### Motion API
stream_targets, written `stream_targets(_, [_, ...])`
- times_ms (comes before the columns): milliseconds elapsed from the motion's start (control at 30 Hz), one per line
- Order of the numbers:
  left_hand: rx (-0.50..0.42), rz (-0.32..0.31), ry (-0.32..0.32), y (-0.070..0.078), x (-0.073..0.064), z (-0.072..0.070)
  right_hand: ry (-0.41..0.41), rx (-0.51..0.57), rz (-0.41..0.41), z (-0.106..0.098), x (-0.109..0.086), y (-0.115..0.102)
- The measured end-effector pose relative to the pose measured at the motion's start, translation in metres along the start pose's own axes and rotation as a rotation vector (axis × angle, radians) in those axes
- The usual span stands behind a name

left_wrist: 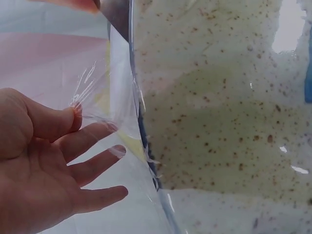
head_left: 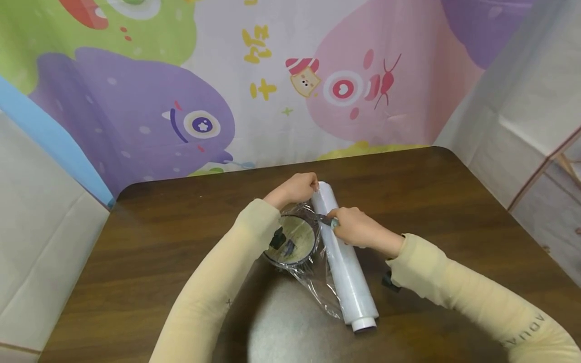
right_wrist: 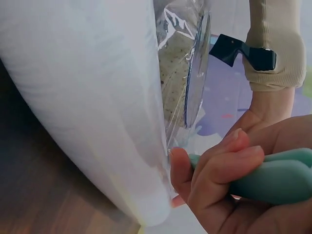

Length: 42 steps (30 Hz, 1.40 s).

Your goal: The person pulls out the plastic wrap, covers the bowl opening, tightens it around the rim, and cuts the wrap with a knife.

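Observation:
A speckled pale bowl (head_left: 297, 236) with a dark blue rim stands on the table under a sheet of cling film (head_left: 313, 282). That film runs to a long white cling film roll (head_left: 342, 262) lying just right of the bowl. At the roll's far end my left hand (head_left: 297, 187) pinches the film between thumb and forefinger, its other fingers spread in the left wrist view. My right hand (head_left: 358, 227) grips scissors by their teal handles (right_wrist: 273, 178). Their metal blades (head_left: 323, 219) point left across the roll, at the film beside the bowl's rim.
The brown wooden table (head_left: 181, 237) ends at a printed cloth backdrop (head_left: 272, 116) behind. Pale panels (head_left: 41, 227) stand at both sides. A dark wrist strap (right_wrist: 243, 52) sits at the left sleeve.

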<state>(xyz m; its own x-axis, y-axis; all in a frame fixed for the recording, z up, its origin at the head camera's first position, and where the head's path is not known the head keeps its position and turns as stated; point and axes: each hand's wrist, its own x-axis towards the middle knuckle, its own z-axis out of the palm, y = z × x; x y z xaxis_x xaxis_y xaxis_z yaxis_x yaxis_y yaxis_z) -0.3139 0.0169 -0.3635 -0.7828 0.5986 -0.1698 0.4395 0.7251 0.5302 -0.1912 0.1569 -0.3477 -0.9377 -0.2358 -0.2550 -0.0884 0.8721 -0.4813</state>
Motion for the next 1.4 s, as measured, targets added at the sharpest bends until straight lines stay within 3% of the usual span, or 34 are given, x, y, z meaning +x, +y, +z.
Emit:
stream_targets(100, [0.010,-0.026,-0.006,0.004,-0.002,-0.001,-0.009,-0.001,-0.015,-0.001,-0.004,0.001])
stream_targets(300, [0.045,-0.020,0.013,0.008,-0.007,-0.002,-0.018,0.032,-0.036,0.001,-0.012,0.003])
stream_targets(833, [0.033,-0.032,0.008,0.011,-0.011,-0.002,-0.078,0.092,-0.040,0.006,-0.030,0.007])
stream_targets(1400, [0.032,-0.027,0.006,0.012,-0.011,-0.001,-0.058,0.066,-0.083,0.004,-0.039,0.005])
